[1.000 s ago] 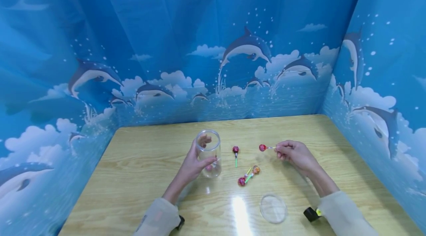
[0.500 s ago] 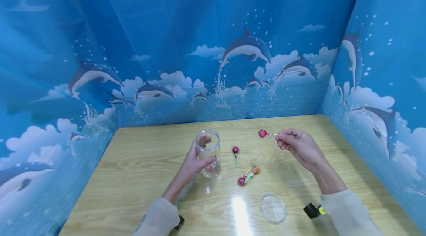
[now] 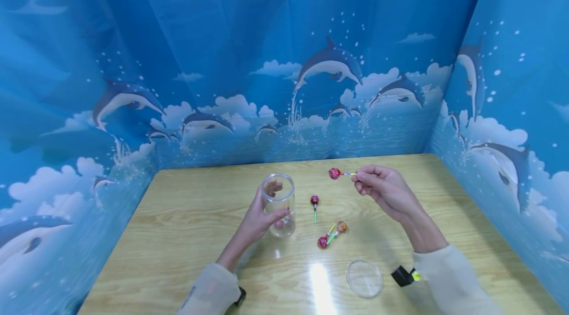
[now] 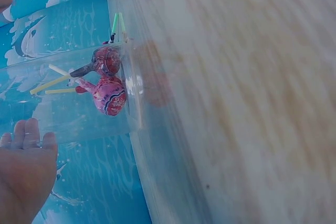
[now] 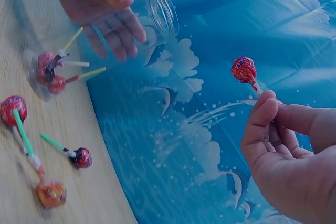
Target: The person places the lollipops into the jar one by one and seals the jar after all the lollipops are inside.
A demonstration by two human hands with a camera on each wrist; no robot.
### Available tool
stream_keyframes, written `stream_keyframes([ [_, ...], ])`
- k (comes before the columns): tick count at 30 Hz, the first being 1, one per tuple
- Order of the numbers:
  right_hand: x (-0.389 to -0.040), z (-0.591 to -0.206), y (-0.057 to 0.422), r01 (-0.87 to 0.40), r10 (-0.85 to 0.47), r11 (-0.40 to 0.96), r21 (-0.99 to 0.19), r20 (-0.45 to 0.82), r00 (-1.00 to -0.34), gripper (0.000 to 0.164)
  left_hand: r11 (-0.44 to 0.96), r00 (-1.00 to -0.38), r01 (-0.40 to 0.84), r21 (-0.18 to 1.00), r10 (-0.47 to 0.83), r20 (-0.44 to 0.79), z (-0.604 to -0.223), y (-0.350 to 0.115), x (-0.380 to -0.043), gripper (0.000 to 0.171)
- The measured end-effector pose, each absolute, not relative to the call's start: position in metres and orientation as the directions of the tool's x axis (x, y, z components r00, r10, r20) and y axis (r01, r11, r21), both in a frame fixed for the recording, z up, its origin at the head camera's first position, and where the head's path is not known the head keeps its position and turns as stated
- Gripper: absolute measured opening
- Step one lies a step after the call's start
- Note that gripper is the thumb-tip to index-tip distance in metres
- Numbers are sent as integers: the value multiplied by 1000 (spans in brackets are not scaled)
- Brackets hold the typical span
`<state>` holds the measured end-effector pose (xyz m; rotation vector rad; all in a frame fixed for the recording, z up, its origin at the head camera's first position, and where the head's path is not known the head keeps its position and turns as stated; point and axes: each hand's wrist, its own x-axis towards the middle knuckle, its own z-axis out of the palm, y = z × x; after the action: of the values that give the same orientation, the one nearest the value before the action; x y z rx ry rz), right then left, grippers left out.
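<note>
My left hand (image 3: 260, 218) holds a clear jar (image 3: 289, 199) upright on the table, thumb on the near side and fingers round the back. Several wrapped lollipops (image 5: 52, 74) lie inside at the jar's bottom, sticks up. The right hand (image 3: 386, 191) pinches the stick of a red lollipop (image 3: 335, 173), raised above the table to the right of the jar, its candy head pointing left. Between the hands a dark red lollipop (image 3: 314, 199) with a green stick lies on the table. Nearer me, an orange lollipop (image 3: 342, 226) and a red lollipop (image 3: 323, 242) lie with sticks crossing.
A round clear lid (image 3: 364, 279) lies flat at the front of the wooden table (image 3: 186, 236). A blue curtain (image 3: 249, 78) printed with dolphins rises behind the table and along its sides.
The right hand has lifted the red lollipop higher from close over the table, then moved it left toward the jar. The left hand and jar have stayed put.
</note>
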<state>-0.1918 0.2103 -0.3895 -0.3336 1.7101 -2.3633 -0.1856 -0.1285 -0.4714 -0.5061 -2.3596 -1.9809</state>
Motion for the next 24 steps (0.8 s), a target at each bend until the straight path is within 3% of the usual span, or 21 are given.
stream_keyframes([
  [24, -211, -384, 132, 89, -428, -295, -951, 48, -902, 12, 145, -942, 277, 950, 235, 239, -472, -128, -186, 83],
])
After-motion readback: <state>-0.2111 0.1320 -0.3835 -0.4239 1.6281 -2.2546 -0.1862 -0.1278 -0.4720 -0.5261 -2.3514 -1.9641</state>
